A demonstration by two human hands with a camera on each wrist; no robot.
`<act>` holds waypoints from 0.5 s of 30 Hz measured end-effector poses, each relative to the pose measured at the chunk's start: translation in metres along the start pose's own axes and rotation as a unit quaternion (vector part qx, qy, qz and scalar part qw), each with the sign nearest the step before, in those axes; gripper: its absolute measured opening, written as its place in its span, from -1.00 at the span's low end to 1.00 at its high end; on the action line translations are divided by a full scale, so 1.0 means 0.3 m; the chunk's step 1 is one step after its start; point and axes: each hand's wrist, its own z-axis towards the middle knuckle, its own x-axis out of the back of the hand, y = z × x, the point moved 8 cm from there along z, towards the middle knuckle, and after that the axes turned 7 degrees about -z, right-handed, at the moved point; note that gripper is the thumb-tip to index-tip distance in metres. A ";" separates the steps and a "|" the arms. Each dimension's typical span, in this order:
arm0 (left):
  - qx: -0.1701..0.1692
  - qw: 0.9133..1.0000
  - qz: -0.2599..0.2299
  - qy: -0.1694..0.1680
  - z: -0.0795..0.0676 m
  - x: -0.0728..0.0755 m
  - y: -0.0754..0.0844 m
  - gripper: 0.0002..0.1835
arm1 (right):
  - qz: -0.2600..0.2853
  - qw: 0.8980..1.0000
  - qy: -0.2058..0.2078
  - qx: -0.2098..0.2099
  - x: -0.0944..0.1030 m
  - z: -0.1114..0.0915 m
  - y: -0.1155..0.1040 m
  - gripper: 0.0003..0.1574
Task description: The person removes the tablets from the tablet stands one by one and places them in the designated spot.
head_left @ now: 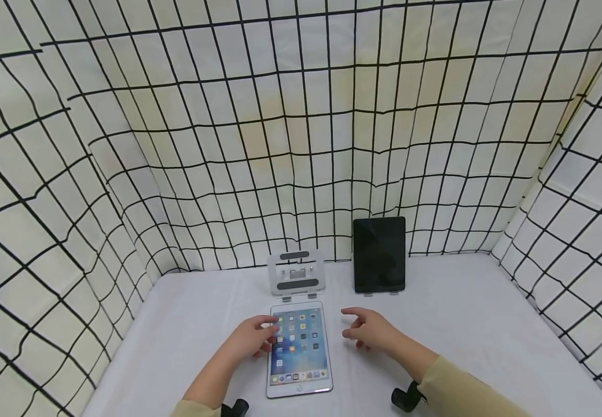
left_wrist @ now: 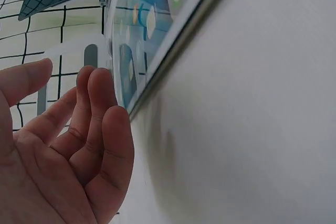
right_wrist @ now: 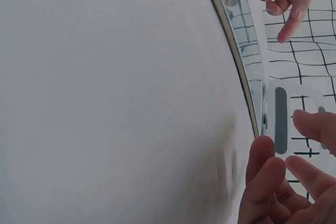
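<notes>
A white-framed tablet (head_left: pixel 301 362) lies face up on the white table, its lit screen filled with rows of app icons. My left hand (head_left: pixel 251 337) is at its left edge, thumb and index finger overlapping the screen's side in the head view. In the left wrist view the loosely bent fingers (left_wrist: pixel 116 140) show nothing between them. Off the tablet's right side, my right hand (head_left: pixel 373 331) is held apart with its index finger pointing toward the tablet. A grey tablet stand (head_left: pixel 298 284) with dark pads stands just behind the tablet.
A second, black tablet (head_left: pixel 379 255) with a dark screen leans upright at the back right on small supports. White cloth with a black grid (head_left: pixel 327 145) walls in the back and both sides of the table (head_left: pixel 462 324). Black devices (head_left: pixel 406 398) sit at the wrists.
</notes>
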 end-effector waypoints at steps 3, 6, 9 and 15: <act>-0.007 1.000 -0.006 -0.007 0.009 -0.022 0.019 -0.52 | 0.002 1.000 0.012 0.002 0.025 -0.013 0.011 -0.31; -0.013 1.000 -0.003 -0.012 0.018 -0.040 0.036 -0.55 | 0.002 1.000 0.021 0.007 0.053 -0.028 0.017 -0.31; -0.021 1.000 -0.006 -0.017 0.028 -0.060 0.053 -0.56 | 0.008 0.999 0.030 0.011 0.084 -0.041 0.027 -0.30; -0.026 0.999 -0.017 -0.026 0.040 -0.091 0.082 -0.56 | 0.026 0.998 0.052 0.015 0.153 -0.061 0.050 -0.32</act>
